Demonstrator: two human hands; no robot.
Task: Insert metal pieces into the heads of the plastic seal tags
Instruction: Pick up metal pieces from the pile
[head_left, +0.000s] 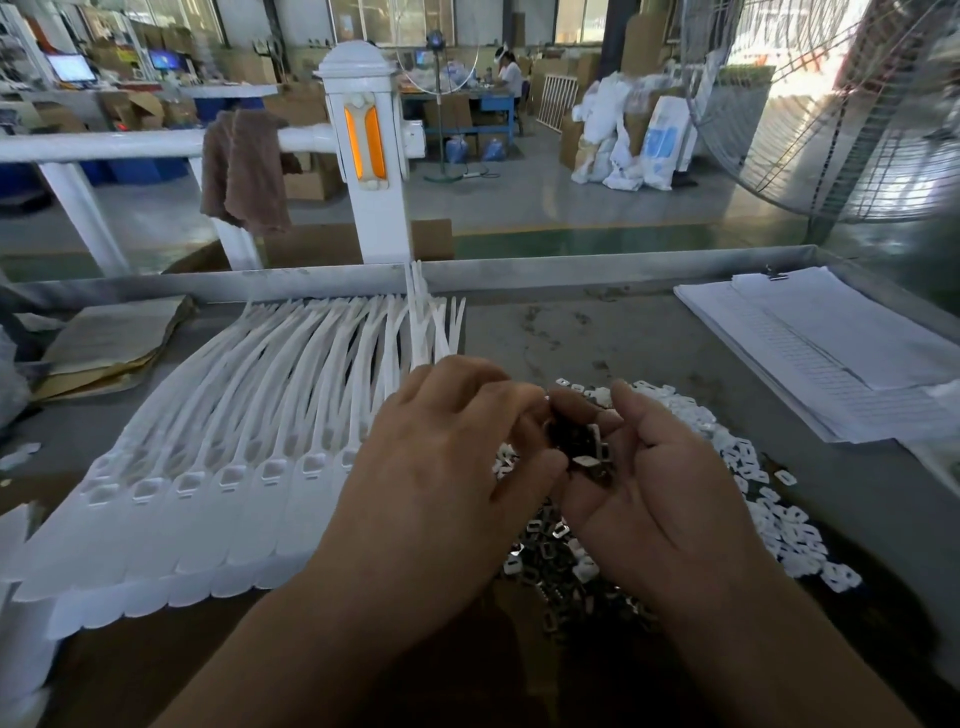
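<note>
A fanned row of white plastic seal tags (208, 467) lies on the table at the left, heads toward me with open square sockets. My right hand (660, 488) is cupped palm-up over the table and holds a small heap of metal pieces (584, 447). My left hand (441, 478) reaches in from the left, its fingertips curled into that heap; whether it pinches a piece is hidden. Below both hands lies a loose pile of metal pieces (550, 551).
White plastic caps (779, 514) are scattered at the right of the pile. A stack of papers (831, 353) lies at the far right, folded cardboard (109, 343) at the far left. A metal rim (571, 270) bounds the table's back. A fan (831, 130) stands at the right.
</note>
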